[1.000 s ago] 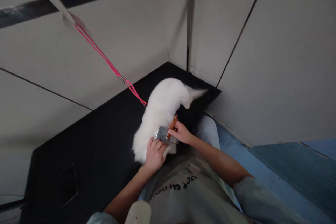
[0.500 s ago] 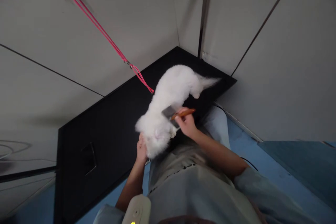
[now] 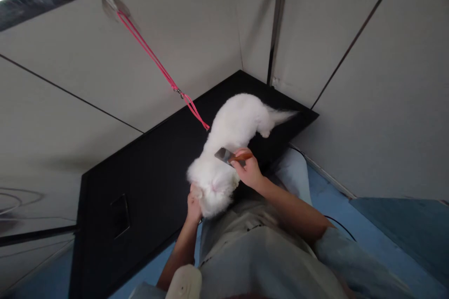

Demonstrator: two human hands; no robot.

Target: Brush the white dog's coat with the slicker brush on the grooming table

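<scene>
right hand (image 3: 249, 170) grasping wooden-handled brush (image 3: 223, 153) over white-furred animal (image 3: 235, 124), left hand (image 3: 193, 204) against its head (image 3: 214, 189), grip hidden, cannot tell, black table (image 3: 154, 173) beneath, pink lead (image 3: 164, 73) beyond

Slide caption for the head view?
Right hand holds a brush by a white furry animal; left hand touches its head.
</scene>
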